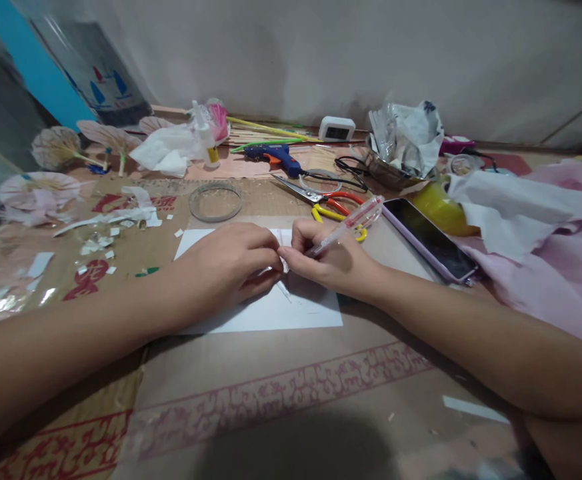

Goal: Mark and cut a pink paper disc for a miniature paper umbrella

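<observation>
A sheet of white paper lies flat under both hands, with a few thin pen marks on its right part. My right hand is closed around a clear pen with red inside, its back end pointing up and right. My left hand rests on the paper with its fingers curled in. Its fingertips meet my right thumb and forefinger over the sheet. Something thin and pale shows between the fingertips, too small and covered to name. The pen's tip is hidden by the fingers.
Beyond the paper lie scissors, yellow-handled pliers, a tape ring and a blue glue gun. A phone and pink cloth are at the right. Paper scraps and pale fan-shaped pieces lie left.
</observation>
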`<state>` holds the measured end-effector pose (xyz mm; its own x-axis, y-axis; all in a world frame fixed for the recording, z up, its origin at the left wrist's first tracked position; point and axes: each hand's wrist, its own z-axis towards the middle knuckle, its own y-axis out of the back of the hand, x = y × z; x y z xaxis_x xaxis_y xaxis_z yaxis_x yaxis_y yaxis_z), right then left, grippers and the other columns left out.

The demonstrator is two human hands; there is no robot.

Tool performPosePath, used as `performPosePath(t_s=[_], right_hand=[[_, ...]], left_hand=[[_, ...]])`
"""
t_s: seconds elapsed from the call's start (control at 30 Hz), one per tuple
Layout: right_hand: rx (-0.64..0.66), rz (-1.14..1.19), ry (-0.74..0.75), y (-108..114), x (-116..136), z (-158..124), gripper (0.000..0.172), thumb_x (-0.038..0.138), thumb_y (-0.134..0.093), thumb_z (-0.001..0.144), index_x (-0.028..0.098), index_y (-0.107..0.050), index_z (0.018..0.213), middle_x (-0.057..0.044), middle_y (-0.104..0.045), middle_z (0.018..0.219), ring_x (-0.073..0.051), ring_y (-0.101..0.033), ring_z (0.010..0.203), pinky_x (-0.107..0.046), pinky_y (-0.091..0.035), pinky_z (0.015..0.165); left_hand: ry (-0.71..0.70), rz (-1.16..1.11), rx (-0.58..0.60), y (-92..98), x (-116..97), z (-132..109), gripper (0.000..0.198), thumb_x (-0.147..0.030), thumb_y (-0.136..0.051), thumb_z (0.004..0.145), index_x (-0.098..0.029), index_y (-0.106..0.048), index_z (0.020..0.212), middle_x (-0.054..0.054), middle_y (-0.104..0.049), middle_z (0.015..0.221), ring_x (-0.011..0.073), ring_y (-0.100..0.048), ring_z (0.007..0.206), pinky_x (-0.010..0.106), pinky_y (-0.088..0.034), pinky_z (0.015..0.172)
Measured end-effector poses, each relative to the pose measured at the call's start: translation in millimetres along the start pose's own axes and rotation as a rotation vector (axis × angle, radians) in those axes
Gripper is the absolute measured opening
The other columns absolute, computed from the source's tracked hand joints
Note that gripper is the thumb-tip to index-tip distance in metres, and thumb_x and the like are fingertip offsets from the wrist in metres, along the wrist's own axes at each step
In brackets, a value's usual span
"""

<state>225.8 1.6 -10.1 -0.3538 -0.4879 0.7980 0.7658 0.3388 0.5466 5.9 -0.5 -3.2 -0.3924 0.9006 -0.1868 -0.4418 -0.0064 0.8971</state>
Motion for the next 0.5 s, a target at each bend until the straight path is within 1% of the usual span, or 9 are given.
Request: performPosePath(t_s=[0.13,0.37,0.5], right_hand=[[0.014,0.013,-0.003,0.6,0.0,-1.6,0.03,0.035,-0.065,0.09,0.021,-0.048,0.07,0.006,-0.049,0.06,-0.01,-0.042,0.056,-0.026,-0.028,0.055],[0.068,0.016,0.046,2.4,3.4,-0.8,0.032,0.033,-0.065,0.089,0.021,-0.045,0.067,0.007,-0.045,0.057,-0.009,-0.039,0.054,-0.026,-0.026,0.053],[0.034,0.005,0.009,1.3,2.1,-0.7,0.03,0.034,-0.064,0.09,0.021,-0.048,0.069,0.006,-0.049,0.059,-0.01,-0.042,0.055,-0.025,-0.028,0.053]], left_hand=[[0.003,0.011,0.017,-0.7,-0.4,0.2,0.02,-0.026,-0.055,0.1,-0.018,-0.068,0.087,0.007,-0.067,0.091,0.0189,-0.06,0.082,0.032,-0.043,0.072],[0.022,-0.046,0.039,-0.8,0.6,0.6,0.015,-0.023,-0.057,0.097,-0.018,-0.069,0.09,0.007,-0.068,0.093,0.019,-0.062,0.085,0.032,-0.044,0.075],[0.016,-0.028,0.028,-1.6,1.2,0.1,0.018,-0.025,-0.056,0.099,-0.018,-0.07,0.092,0.008,-0.067,0.092,0.019,-0.061,0.083,0.031,-0.043,0.074]])
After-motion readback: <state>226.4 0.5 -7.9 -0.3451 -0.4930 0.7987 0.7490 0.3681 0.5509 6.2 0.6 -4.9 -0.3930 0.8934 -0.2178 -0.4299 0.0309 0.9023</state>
